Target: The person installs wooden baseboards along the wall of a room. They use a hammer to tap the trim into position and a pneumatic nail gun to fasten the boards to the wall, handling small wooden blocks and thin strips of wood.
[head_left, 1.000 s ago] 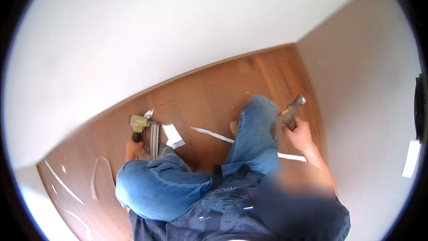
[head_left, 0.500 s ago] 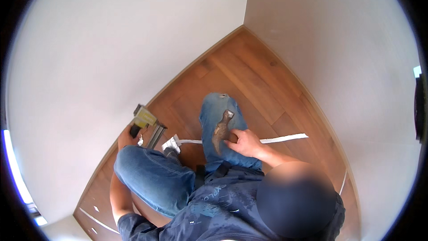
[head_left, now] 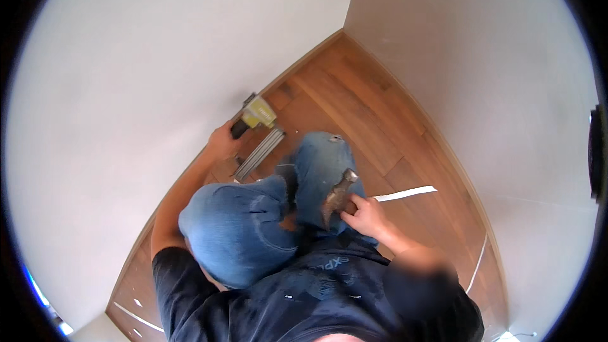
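My left hand [head_left: 225,140] is closed around the black grip of a yellow-green nail gun [head_left: 258,113]. One end of the tool sits close to the baseboard of the left wall; whether it touches cannot be made out. The nailer's long metal magazine [head_left: 259,155] slants back toward my knees. In my right hand [head_left: 369,218] is a worn claw hammer [head_left: 338,197], gripped by its handle. Its rusty metal head lies over my right thigh [head_left: 320,158], and most of the handle is hidden by my fingers.
Two pale walls meet at a far corner, edged by a thin wooden baseboard [head_left: 294,75]. Brown wood planks [head_left: 354,101] cover the floor. A white strip [head_left: 408,193] lies right of my knee. More white scraps [head_left: 136,313] are scattered at the lower left.
My left hand has carried the nail gun forward and to the right along the left wall. My right hand and the hammer have shifted slightly right. My left leg has moved too.
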Tool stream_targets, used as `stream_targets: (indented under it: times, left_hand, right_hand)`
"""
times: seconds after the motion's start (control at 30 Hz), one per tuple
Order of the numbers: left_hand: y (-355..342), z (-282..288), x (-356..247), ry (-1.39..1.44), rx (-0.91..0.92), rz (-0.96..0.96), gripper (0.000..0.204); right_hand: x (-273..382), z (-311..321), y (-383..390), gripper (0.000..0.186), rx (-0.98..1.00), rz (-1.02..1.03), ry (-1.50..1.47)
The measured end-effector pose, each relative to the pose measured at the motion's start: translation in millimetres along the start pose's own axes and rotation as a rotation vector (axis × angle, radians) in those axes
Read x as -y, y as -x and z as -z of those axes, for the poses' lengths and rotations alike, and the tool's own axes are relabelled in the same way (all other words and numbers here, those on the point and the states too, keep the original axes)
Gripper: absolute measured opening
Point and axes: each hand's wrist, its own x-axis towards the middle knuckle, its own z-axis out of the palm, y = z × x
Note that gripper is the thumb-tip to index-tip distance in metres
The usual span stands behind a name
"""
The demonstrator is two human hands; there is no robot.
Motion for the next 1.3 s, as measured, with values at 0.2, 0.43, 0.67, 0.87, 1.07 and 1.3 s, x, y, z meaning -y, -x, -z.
stream_targets:
  times: [0.2, 0.43, 0.67, 0.87, 1.07, 1.3]
  left_hand:
    - [-94, -54, 33, 0.037, 0.088, -0.182, 0.056]
    - [-94, -67, 22, 0.146, 0.223, -0.146, 0.047]
    - [-67, -62, 40, 0.145, 0.048, -0.099, 0.054]
    - [-38, -71, 45, -0.069, -0.373, -0.292, 0.041]
    - [-25, -49, 95, -0.466, -0.269, -0.396, 0.026]
    - [-45, -82, 120, -0.68, -0.107, -0.385, 0.02]
  right_hand:
    - [2, -34, 10, 0.04, -0.163, -0.049, 0.049]
    - [18, -47, 13, 0.024, -0.303, -0.125, 0.1]
    - [35, -33, -11, 0.027, -0.186, -0.188, 0.111]
    - [60, -21, -64, 0.024, -0.075, -0.045, -0.176]
    - [110, -15, -125, 0.018, 0.008, 0.025, -0.422]
    - [114, -64, -232, 0.024, -0.281, 0.717, -0.618]
